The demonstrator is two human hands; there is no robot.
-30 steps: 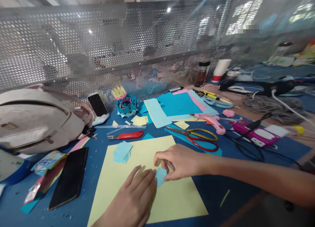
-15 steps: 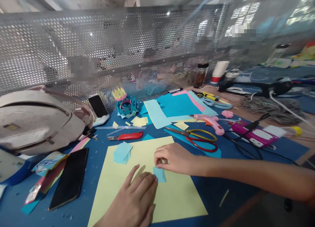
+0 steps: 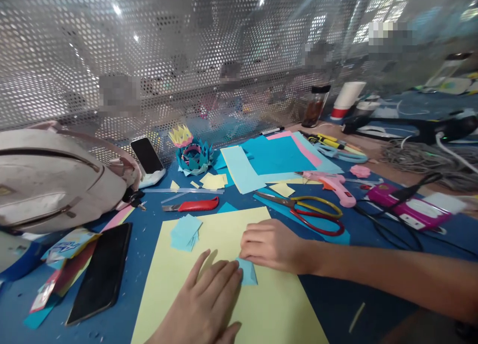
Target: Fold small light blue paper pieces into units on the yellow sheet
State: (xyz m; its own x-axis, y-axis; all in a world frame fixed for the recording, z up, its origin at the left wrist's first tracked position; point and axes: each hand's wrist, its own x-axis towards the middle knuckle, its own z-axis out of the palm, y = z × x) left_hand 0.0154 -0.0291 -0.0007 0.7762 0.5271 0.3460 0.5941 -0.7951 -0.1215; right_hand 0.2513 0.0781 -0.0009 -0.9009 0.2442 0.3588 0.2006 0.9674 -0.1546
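A small light-blue paper piece (image 3: 249, 274) lies on a large pale yellow sheet (image 3: 160, 284). It looks folded, with slanting sides. My left hand (image 3: 209, 296) rests flat with fingers outstretched, its fingertips touching the piece's left edge. From the right, my right hand (image 3: 272, 244) bends its fingers closed over the piece's upper edge, hiding that part. A small stack of light-blue paper pieces (image 3: 185, 233) sits at the sheet's upper left. Just beyond the sheet are a red utility knife (image 3: 198, 204) and scissors with yellow and red handles (image 3: 317, 215).
A blue paper flower (image 3: 194, 157), blue sheets (image 3: 282, 155) and a pink glue gun (image 3: 330, 183) are farther back. To the left lie a black phone (image 3: 100, 272) and a pale backpack (image 3: 48, 179). A magenta device (image 3: 409, 207) with black cables sits right. A perforated metal screen (image 3: 186, 60) closes the back.
My right hand's fingers have closed down lower over the blue piece's top edge, which now looks more triangular. My left hand stays nearly in place. The view has shifted slightly.
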